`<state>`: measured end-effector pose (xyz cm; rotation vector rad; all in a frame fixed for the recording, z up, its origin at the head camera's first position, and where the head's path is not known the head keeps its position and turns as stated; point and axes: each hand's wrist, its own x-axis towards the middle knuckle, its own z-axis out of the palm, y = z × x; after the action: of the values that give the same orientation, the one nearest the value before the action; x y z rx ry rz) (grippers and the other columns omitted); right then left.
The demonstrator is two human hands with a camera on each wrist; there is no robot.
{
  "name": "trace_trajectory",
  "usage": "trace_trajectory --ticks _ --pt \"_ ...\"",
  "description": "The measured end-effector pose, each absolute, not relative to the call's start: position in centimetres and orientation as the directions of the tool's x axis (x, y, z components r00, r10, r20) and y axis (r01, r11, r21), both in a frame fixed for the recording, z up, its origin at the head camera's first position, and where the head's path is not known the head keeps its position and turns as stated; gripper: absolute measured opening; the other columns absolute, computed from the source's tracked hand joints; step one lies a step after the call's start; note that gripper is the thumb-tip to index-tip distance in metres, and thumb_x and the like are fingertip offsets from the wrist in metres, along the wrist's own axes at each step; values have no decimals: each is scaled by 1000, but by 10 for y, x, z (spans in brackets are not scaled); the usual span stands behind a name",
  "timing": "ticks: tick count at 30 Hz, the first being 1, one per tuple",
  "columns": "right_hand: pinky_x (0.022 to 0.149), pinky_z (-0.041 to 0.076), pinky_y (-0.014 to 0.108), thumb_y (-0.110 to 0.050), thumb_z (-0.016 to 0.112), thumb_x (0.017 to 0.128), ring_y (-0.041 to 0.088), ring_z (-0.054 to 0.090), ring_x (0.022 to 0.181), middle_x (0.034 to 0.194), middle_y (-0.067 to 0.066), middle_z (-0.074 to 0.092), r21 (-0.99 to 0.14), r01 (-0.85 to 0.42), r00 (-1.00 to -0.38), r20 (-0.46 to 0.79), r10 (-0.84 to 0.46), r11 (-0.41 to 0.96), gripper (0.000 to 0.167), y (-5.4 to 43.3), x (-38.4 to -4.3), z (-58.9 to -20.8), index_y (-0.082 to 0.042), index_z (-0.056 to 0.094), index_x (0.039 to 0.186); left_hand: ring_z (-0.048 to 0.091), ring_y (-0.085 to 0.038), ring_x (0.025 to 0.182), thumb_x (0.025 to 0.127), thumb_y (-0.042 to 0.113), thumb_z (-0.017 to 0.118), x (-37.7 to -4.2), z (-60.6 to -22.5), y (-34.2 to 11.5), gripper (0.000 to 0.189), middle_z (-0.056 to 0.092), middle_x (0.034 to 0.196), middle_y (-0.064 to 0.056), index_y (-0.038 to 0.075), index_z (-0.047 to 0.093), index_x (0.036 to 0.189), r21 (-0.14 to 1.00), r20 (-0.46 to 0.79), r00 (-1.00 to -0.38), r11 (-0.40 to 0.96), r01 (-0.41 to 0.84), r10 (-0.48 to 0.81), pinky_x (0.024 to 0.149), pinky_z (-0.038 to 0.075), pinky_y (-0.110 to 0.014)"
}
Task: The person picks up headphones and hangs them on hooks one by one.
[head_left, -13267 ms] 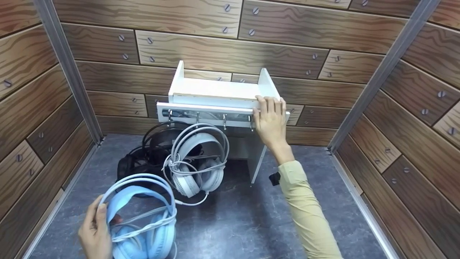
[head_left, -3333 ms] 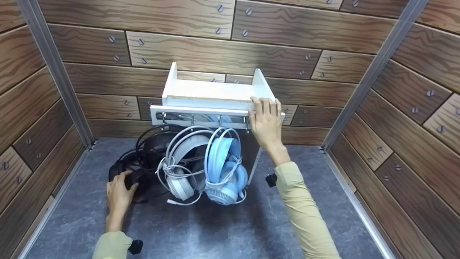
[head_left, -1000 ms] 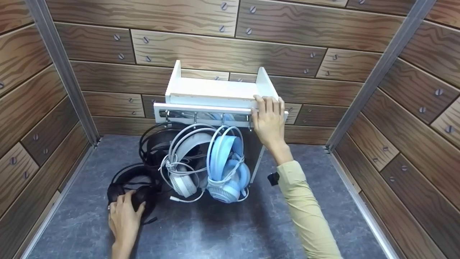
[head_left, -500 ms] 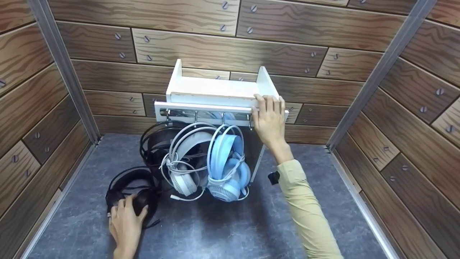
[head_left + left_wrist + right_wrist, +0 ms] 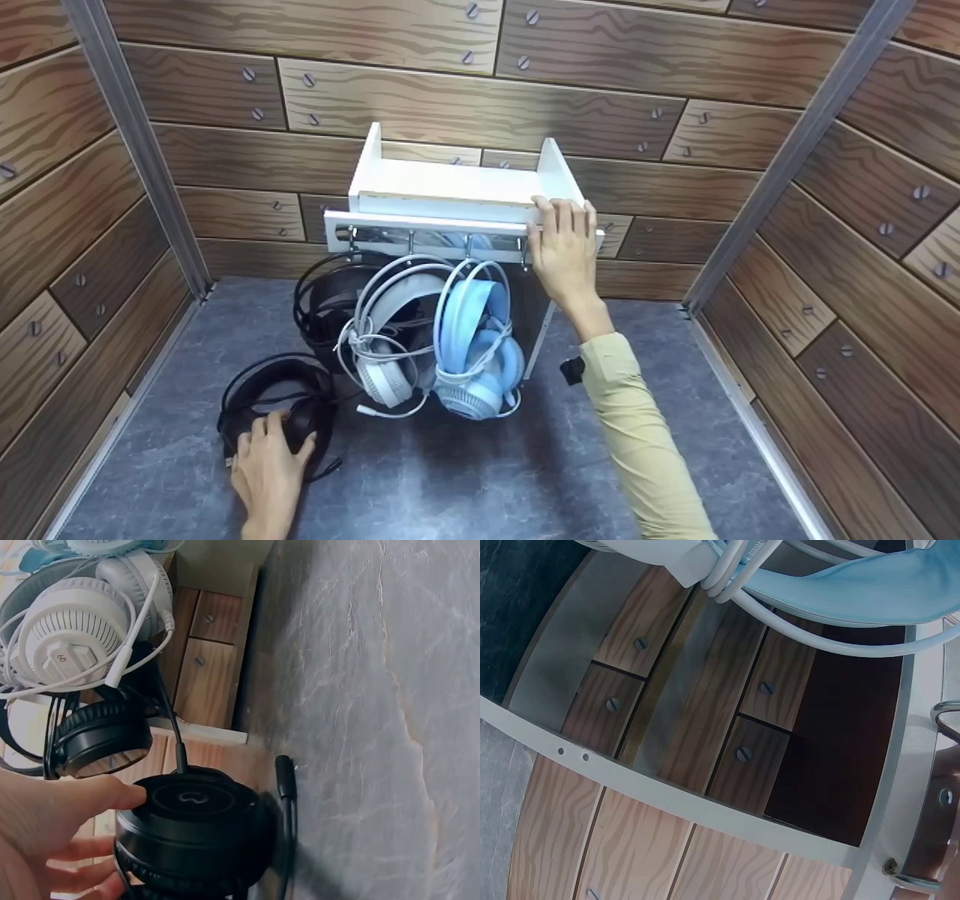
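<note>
My left hand point(image 5: 268, 469) holds black headphones point(image 5: 255, 382) by an ear cup, low on the left over the grey floor. In the left wrist view the thumb lies on that black ear cup point(image 5: 191, 832), with fingers below it. My right hand point(image 5: 564, 251) grips the top front edge of a white rack point(image 5: 442, 221) at its right end. Blue headphones point(image 5: 471, 330), white headphones point(image 5: 386, 375) and a second black pair point(image 5: 334, 292) hang from the rack's hooks. The right wrist view shows the blue headband point(image 5: 855, 592), but not the hand.
Wood-patterned walls point(image 5: 420, 97) enclose the back and both sides. The rightmost hook point(image 5: 523, 251) bears nothing, close beside the right hand. A thin microphone boom point(image 5: 285, 780) sticks out beside the held ear cup.
The blue headphones, earlier in my left hand, now hang on the rack. My left hand has since taken the black headphones and drawn them slightly nearer. The right hand stays on the rack.
</note>
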<state>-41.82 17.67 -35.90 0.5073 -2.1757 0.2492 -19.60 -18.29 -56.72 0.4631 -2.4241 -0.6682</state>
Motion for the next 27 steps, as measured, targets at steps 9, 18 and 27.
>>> trace_trajectory --ticks 9,18,27 --pt "121 17 51 -36 38 108 32 42 127 127 14 52 1 -444 -546 792 -272 896 42 176 -418 -359 -12 51 140 57 -51 96 93 28 74 -201 -555 -218 42 63 111 -28 0 63 122 636 456 -737 762 -122 -498 76 45 -62" --pt "120 17 51 -36 38 108 32 43 126 126 14 53 6 -440 -538 799 -268 898 42 177 -417 -359 -12 51 139 31 -63 130 106 53 38 -214 -562 -269 76 34 144 -43 -10 34 147 741 57 -833 583 -333 -550 108 26 -70" --pt "120 17 50 -37 37 108 32 43 126 126 14 53 7 -441 -533 802 -269 897 42 177 -417 -359 -12 52 139 23 -59 139 103 61 30 -226 -576 -289 93 21 153 -43 -15 12 154 778 -224 -880 467 -421 -419 115 18 -68"
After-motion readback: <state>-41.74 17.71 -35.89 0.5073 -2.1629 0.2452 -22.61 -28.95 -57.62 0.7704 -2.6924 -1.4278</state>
